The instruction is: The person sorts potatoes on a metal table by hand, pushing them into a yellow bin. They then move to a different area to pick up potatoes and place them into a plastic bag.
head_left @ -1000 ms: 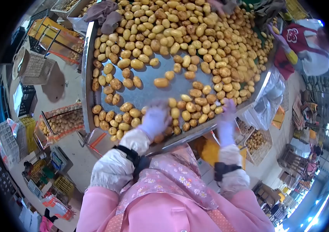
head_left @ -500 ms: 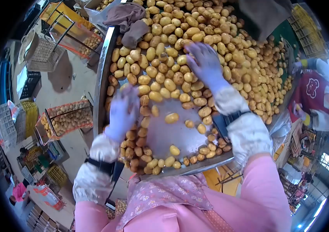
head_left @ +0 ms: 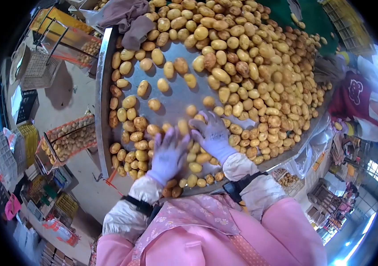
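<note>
Many yellow-brown potatoes lie on a metal sorting table, heaped thickest at the centre and right. My left hand, in a pale lavender glove, has its fingers spread over potatoes near the table's front edge. Just to its right, my right hand wears a matching glove, its fingers apart and touching potatoes. A few loose potatoes lie between and just beyond the fingertips, some blurred by motion. Neither hand is closed around a potato.
A grey-purple cloth lies at the far left corner. On the floor at left stand a mesh bag of potatoes in a frame and a pale basket. A co-worker in a maroon apron is at the right.
Both hands have come back toward my body and closer together, drawing potatoes along. Bare metal now shows farther up the table, while potatoes fill the front part. The view has shifted slightly.
</note>
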Action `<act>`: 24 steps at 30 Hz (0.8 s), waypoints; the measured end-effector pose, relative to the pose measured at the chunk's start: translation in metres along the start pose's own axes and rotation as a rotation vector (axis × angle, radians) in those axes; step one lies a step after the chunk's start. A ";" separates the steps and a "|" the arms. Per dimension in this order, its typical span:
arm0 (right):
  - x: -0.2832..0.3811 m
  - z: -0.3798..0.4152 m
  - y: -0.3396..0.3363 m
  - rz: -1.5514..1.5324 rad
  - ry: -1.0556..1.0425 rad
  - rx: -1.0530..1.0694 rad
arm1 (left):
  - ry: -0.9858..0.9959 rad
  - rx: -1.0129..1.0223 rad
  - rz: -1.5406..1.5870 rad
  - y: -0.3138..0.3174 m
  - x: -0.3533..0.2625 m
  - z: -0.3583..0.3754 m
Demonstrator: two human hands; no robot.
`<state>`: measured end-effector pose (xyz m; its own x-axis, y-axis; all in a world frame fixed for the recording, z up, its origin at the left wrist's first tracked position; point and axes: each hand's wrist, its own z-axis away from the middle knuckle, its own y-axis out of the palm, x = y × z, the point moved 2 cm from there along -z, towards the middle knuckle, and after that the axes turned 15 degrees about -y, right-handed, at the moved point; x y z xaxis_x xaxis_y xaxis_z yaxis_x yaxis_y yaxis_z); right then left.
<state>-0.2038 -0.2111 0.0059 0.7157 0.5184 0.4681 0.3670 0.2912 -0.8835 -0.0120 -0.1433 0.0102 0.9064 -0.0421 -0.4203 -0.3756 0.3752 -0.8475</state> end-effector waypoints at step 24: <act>0.053 0.249 0.006 0.267 0.481 -0.469 | 0.188 0.050 -0.124 0.025 -0.063 0.027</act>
<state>-0.3117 0.0176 0.0300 0.9592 0.0804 0.2709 0.2823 -0.2277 -0.9319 -0.0733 -0.1058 0.0241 0.8912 -0.2614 -0.3706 -0.2488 0.4016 -0.8814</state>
